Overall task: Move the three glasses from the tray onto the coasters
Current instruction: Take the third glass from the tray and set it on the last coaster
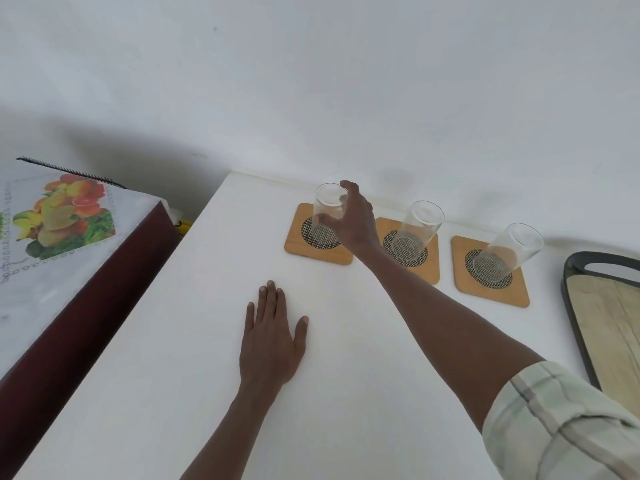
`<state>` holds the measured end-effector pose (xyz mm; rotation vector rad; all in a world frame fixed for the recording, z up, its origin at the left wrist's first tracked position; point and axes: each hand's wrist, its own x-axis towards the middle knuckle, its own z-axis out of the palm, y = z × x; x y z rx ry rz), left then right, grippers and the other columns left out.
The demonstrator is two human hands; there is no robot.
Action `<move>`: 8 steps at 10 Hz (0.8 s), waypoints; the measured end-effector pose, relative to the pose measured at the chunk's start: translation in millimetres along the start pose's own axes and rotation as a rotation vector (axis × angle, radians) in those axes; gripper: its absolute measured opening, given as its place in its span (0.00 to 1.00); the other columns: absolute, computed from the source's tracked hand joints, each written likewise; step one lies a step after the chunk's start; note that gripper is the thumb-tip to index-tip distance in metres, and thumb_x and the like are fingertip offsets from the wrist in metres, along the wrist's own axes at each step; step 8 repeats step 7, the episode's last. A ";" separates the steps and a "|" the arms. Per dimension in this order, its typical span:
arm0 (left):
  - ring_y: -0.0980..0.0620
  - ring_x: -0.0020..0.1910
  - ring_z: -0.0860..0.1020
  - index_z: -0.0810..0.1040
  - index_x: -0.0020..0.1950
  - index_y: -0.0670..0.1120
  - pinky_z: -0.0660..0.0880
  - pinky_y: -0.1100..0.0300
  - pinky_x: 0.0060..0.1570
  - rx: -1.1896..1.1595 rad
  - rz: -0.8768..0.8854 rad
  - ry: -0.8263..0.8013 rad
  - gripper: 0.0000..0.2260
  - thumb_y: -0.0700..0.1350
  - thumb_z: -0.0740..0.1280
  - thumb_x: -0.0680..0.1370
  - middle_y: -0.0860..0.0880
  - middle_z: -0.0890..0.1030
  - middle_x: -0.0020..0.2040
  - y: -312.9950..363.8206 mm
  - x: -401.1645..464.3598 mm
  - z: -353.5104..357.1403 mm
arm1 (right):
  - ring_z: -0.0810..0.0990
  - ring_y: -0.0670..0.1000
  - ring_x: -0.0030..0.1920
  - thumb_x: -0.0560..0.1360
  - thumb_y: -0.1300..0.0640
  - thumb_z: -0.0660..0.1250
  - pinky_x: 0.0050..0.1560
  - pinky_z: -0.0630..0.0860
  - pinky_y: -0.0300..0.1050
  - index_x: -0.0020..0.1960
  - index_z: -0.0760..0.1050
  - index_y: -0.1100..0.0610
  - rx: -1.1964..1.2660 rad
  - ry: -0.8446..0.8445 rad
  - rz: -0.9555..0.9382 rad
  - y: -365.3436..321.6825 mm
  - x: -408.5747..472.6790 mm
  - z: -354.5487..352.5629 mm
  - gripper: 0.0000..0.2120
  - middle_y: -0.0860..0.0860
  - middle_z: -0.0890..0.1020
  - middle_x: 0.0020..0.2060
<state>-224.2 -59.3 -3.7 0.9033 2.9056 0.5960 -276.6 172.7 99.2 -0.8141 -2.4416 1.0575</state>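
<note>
Across the white table [194,341] my two arms reach forward, and along its far edge by the wall three square wooden coasters sit in a row, each with a round mesh centre. Off to the right edge lies the dark-rimmed tray [571,306] with a pale wood floor, and nothing shows on the part of it I can see. To the left of the table stands a dark red cabinet [79,327] topped with a white cloth [52,244] printed with fruit. My left hand [272,344] lies flat on the table, palm down, fingers straight and close together, holding nothing, well short of the coasters. My right hand [351,220] is out over the left coaster [317,249], its fingers curled around the right side of the left glass [329,211], thumb low on the near wall; whether the grip is firm or only touching I cannot tell. That glass stands upright on its coaster. Just right of my wrist the middle glass [417,226] stands on the middle coaster [424,268], and the right glass [509,252] stands on the right coaster [491,289], near the tray but apart from it.
</note>
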 end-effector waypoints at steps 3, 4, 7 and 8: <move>0.51 0.79 0.46 0.54 0.79 0.41 0.49 0.50 0.77 -0.002 -0.001 -0.003 0.32 0.60 0.49 0.80 0.46 0.50 0.80 0.8 -0.5 -1.0 | 0.73 0.57 0.62 0.69 0.48 0.77 0.53 0.64 0.42 0.73 0.62 0.55 -0.071 0.002 -0.019 -3.2 3.3 5.2 0.40 0.58 0.75 0.62; 0.51 0.79 0.47 0.55 0.78 0.41 0.49 0.50 0.77 0.003 0.000 -0.002 0.32 0.60 0.49 0.80 0.45 0.51 0.80 0.6 -0.5 -1.1 | 0.73 0.58 0.63 0.69 0.48 0.77 0.54 0.66 0.45 0.73 0.61 0.56 -0.075 0.005 -0.016 -2.9 4.2 7.8 0.39 0.59 0.75 0.63; 0.50 0.79 0.47 0.55 0.78 0.41 0.50 0.49 0.77 -0.017 0.000 0.012 0.32 0.60 0.49 0.80 0.45 0.51 0.80 1.5 -0.4 -2.4 | 0.67 0.61 0.70 0.74 0.36 0.67 0.62 0.69 0.56 0.76 0.56 0.60 -0.093 0.105 -0.025 -13.9 -14.2 -1.2 0.42 0.59 0.69 0.70; 0.50 0.79 0.47 0.55 0.78 0.41 0.50 0.49 0.77 -0.017 0.000 0.012 0.32 0.60 0.49 0.80 0.45 0.51 0.80 1.5 -0.4 -2.4 | 0.67 0.61 0.70 0.74 0.36 0.67 0.62 0.69 0.56 0.76 0.56 0.60 -0.093 0.105 -0.025 -13.9 -14.2 -1.2 0.42 0.59 0.69 0.70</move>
